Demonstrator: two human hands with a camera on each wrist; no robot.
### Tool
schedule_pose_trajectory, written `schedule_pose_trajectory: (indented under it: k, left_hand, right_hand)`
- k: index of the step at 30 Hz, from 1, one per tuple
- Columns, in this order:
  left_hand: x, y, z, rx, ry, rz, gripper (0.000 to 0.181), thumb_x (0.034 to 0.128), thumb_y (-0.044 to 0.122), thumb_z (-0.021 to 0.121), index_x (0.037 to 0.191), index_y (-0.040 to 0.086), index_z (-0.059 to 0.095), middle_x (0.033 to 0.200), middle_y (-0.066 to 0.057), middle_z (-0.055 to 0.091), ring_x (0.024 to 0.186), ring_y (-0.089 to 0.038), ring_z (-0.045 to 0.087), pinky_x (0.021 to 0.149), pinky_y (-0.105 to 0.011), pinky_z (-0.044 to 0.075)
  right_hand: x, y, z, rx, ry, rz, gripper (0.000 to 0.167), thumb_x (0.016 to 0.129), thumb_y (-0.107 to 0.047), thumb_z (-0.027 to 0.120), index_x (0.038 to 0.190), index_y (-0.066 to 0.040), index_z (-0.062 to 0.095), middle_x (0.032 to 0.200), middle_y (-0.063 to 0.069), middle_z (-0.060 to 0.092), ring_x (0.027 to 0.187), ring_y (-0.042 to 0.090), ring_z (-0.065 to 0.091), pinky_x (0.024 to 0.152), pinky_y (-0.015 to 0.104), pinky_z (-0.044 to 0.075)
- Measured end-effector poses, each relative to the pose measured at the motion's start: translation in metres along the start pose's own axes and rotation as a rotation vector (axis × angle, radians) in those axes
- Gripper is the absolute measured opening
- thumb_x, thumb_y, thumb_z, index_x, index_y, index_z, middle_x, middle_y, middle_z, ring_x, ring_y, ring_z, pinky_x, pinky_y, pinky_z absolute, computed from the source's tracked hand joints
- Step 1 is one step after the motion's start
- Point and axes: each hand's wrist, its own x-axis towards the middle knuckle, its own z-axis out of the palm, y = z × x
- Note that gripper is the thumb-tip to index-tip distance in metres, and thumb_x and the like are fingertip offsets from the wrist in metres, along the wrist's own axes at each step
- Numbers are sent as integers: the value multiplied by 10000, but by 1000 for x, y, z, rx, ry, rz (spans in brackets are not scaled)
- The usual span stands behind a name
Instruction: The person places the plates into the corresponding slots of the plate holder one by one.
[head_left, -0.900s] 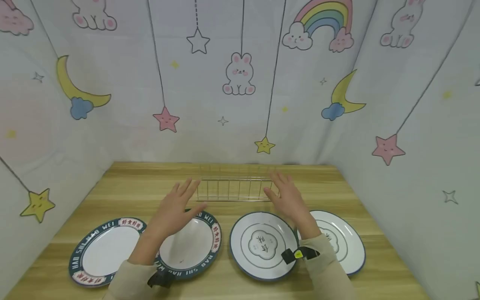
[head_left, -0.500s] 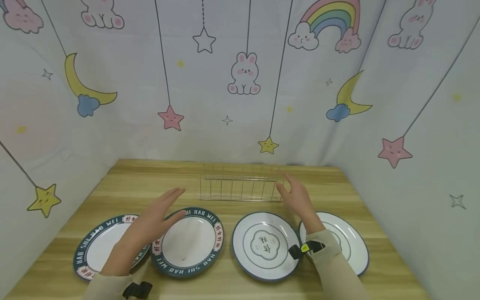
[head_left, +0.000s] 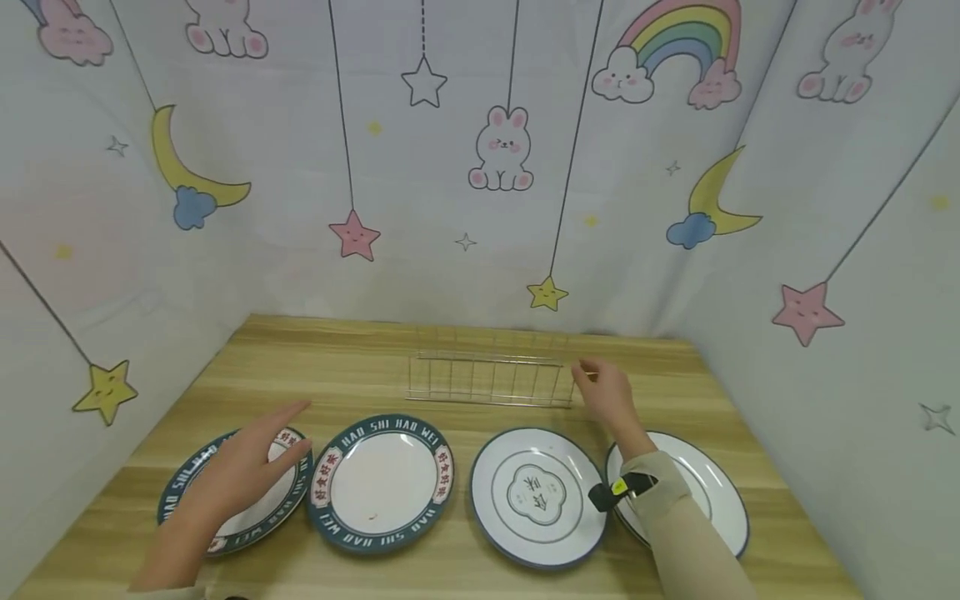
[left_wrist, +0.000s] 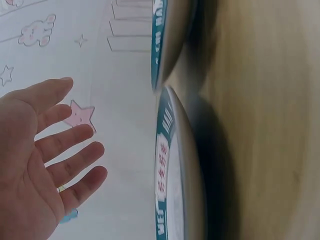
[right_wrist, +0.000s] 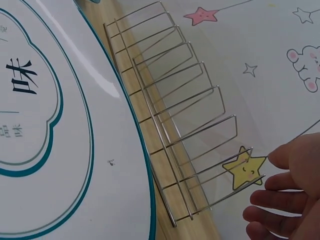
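Observation:
My left hand [head_left: 240, 467] hovers above the leftmost plate [head_left: 266, 504], which has a dark green lettered rim. Its fingers [left_wrist: 70, 142] are spread and hold nothing in the left wrist view. A second green-rimmed plate [head_left: 382, 483] lies to its right. My right hand [head_left: 606, 393] is by the right end of a metal wire rack [head_left: 487, 383], fingers loosely bent. In the right wrist view, those fingers [right_wrist: 277, 200] are beside the rack's end loop; whether they touch it I cannot tell. Two white plates with thin blue rims, one in the middle [head_left: 513, 533] and one at the right [head_left: 701, 467], lie nearer me.
All of this stands on a wood-grain table [head_left: 330, 358]. White cloth [head_left: 420, 275] printed with stars, moons and rabbits encloses the back and sides. The rack's upright wire loops [right_wrist: 200, 100] form a row of slots.
The left hand has moved left and toward me, from above the second green-rimmed plate to the leftmost one. My right hand has shifted right, off the rack's end, its fingers bending more.

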Motion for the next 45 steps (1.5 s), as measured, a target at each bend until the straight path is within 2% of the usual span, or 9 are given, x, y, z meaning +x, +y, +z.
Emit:
schedule_pose_trajectory:
  k: [5, 10, 14, 23, 29, 34, 37, 42, 45]
  left_hand:
    - [-9, -17, -3, 2, 13, 16, 592, 1000, 423, 566, 1483, 104, 442, 1450, -219, 474, 1300, -477, 425, 1026, -666, 357]
    - [-16, -35, -5, -52, 32, 45, 534, 989, 300, 620, 1432, 32, 490, 1402, -229, 521, 1281, -472, 451, 1018, -643, 375]
    - [-22, -45, -7, -74, 51, 34, 502, 981, 243, 634, 1394, -17, 516, 1364, -276, 532, 1248, -523, 451, 984, -667, 383]
    - [-34, -64, -13, -20, 36, -98, 519, 998, 316, 594, 1370, -40, 528, 1360, -347, 484, 1238, -579, 396, 970, -723, 336]
    - [-43, -84, -15, 32, -43, -194, 554, 1022, 363, 529, 1387, -52, 493, 1410, -393, 373, 1222, -640, 314, 938, -784, 282]
    - [-49, -96, -13, 9, -84, -220, 585, 1019, 373, 526, 1384, -81, 476, 1438, -461, 205, 1227, -689, 239, 931, -809, 234]
    - [-51, -102, -13, 3, -117, -260, 626, 1010, 413, 526, 1386, -85, 468, 1435, -481, 140, 1220, -710, 200, 915, -825, 208]
    - [-52, -106, -12, 20, -175, -336, 697, 978, 477, 553, 1377, -88, 472, 1397, -504, 150, 1209, -712, 203, 920, -816, 227]
    - [-53, -105, -13, 16, -198, -374, 718, 964, 497, 571, 1370, -88, 482, 1369, -507, 215, 1201, -699, 251, 929, -796, 275]
  right_hand:
    - [0, 6, -5, -8, 12, 36, 406, 1037, -286, 518, 1319, -4, 592, 1277, 199, 614, 1147, 363, 585, 902, 488, 540]
    - [2, 13, -7, -4, 33, 58, 382, 1035, -285, 527, 1279, -6, 620, 1242, 204, 629, 1141, 362, 588, 919, 492, 530]
    - [3, 17, -8, 10, 44, 72, 364, 1033, -282, 532, 1252, -11, 635, 1217, 194, 641, 1130, 346, 593, 934, 488, 522]
    - [2, 18, -9, 7, 86, 66, 317, 1030, -255, 542, 1168, -4, 677, 1078, 164, 686, 995, 304, 635, 848, 452, 554]
    - [1, 15, -8, 34, 99, 69, 304, 1030, -243, 545, 1147, -4, 692, 1044, 149, 698, 961, 281, 656, 826, 428, 570]
    - [2, 15, -7, 59, 94, 74, 299, 1025, -236, 554, 1143, 2, 693, 1030, 156, 698, 942, 283, 666, 814, 423, 577]
    - [3, 15, -5, 61, 87, 82, 295, 1024, -237, 558, 1141, -4, 695, 1024, 152, 698, 930, 278, 666, 806, 413, 581]
    - [4, 16, -1, 68, 75, 95, 292, 1021, -242, 568, 1151, -15, 698, 1035, 145, 698, 937, 273, 667, 810, 405, 585]
    - [6, 15, 1, 69, 77, 90, 292, 1020, -245, 570, 1148, -19, 702, 1039, 143, 702, 942, 274, 670, 808, 404, 587]
